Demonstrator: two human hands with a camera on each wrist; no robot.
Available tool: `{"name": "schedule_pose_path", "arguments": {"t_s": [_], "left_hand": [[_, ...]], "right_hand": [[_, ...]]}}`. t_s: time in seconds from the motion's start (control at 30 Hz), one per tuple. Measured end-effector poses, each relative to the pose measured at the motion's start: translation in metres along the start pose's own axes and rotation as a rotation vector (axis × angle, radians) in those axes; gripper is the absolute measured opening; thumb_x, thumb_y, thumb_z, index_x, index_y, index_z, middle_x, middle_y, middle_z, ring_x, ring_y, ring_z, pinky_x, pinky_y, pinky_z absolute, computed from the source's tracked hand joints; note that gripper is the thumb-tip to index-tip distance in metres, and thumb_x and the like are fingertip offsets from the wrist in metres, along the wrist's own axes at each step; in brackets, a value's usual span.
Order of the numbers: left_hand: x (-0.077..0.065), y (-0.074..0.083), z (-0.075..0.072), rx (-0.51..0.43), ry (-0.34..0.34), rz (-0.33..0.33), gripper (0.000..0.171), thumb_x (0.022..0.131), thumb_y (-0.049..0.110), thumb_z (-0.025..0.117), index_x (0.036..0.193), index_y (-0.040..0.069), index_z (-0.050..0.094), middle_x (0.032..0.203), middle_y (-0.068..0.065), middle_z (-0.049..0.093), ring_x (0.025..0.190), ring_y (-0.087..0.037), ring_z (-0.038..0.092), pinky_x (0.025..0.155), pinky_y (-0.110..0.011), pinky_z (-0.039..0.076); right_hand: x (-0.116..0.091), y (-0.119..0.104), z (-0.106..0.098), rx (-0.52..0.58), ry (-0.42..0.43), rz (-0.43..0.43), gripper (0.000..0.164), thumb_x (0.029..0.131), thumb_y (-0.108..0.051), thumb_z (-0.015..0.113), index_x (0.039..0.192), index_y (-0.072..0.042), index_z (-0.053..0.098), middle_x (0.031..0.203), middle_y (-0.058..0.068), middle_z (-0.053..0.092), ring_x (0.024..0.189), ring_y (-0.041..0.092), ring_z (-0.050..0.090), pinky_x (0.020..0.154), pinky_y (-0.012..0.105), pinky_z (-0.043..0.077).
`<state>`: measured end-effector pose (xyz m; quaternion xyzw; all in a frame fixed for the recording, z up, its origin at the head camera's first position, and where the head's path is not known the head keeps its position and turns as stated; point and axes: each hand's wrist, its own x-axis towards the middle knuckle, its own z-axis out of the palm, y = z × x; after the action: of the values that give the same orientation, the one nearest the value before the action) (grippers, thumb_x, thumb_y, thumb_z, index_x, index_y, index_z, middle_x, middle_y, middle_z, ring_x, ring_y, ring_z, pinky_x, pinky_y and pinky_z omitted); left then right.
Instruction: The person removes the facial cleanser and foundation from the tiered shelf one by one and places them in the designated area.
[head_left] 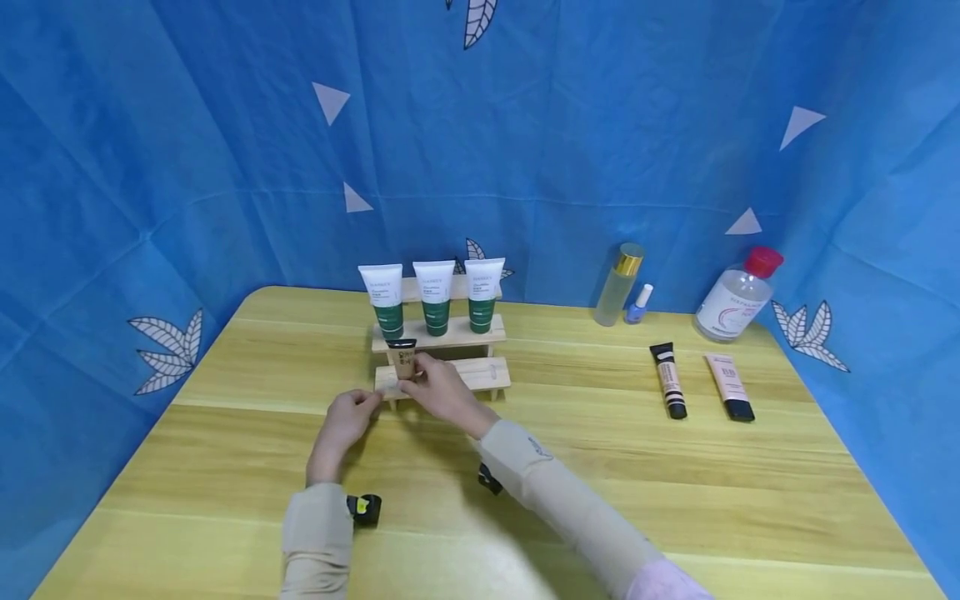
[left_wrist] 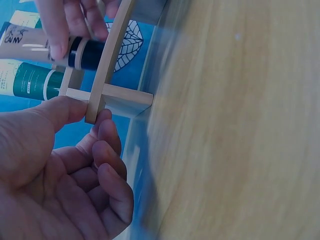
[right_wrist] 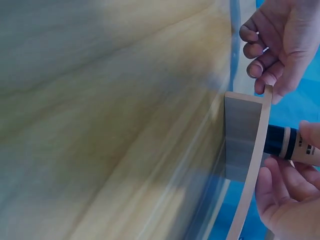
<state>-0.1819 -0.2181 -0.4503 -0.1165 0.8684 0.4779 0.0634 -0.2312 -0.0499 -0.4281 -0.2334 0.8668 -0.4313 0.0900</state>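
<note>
My right hand (head_left: pixel 444 392) grips a beige cosmetic tube (head_left: pixel 403 360) with a black cap. The tube stands cap down at the left part of the lower step of a small wooden tiered rack (head_left: pixel 472 372); in the right wrist view its cap (right_wrist: pixel 276 140) meets the step's surface. With thumb and fingertips my left hand (left_wrist: pixel 75 170) pinches the left end of that lower step (left_wrist: pixel 112 62). On the upper step stand three white and green tubes (head_left: pixel 434 298) in a row, caps down.
At the table's right lie a black-capped striped tube (head_left: pixel 669 381) and a pink tube (head_left: pixel 729 387). Behind them stand a gold-capped bottle (head_left: pixel 618 285), a small blue nail polish bottle (head_left: pixel 638 305) and a red-capped clear bottle (head_left: pixel 737 298). A blue curtain (head_left: pixel 555 142) hangs behind the table.
</note>
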Motion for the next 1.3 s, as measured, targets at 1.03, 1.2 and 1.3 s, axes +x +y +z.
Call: {"name": "schedule_pose_path", "arguments": {"t_s": [1.03,1.2,1.3], "left_hand": [[0.002,-0.003,0.001,-0.006,-0.012,-0.004,0.039,0.101,0.031,0.044,0.099,-0.004,0.061,0.071,-0.003,0.047,0.057,-0.012,0.036,0.055,-0.028,0.033],[0.002,-0.003,0.001,-0.01,-0.007,0.0,0.039,0.101,0.031,0.044,0.098,-0.004,0.062,0.072,-0.003,0.049,0.058,-0.013,0.036,0.055,-0.028,0.033],[0.003,-0.003,0.001,-0.011,-0.004,0.0,0.039,0.101,0.031,0.044,0.096,-0.004,0.061,0.072,-0.003,0.049,0.058,-0.013,0.036,0.055,-0.028,0.032]], "right_hand": [[-0.056,0.027,-0.031,0.179,0.11,0.043,0.025,0.095,-0.021,0.058,0.112,-0.002,0.06,0.09,0.007,0.061,0.081,0.015,0.055,0.07,0.028,0.047],[-0.066,0.03,-0.036,0.19,0.106,0.063,0.026,0.095,-0.024,0.059,0.11,-0.003,0.061,0.091,0.007,0.061,0.084,0.017,0.056,0.072,0.029,0.047],[-0.071,0.033,-0.04,0.201,0.11,0.086,0.024,0.094,-0.023,0.06,0.108,-0.004,0.062,0.09,0.006,0.061,0.085,0.017,0.056,0.072,0.03,0.047]]}}
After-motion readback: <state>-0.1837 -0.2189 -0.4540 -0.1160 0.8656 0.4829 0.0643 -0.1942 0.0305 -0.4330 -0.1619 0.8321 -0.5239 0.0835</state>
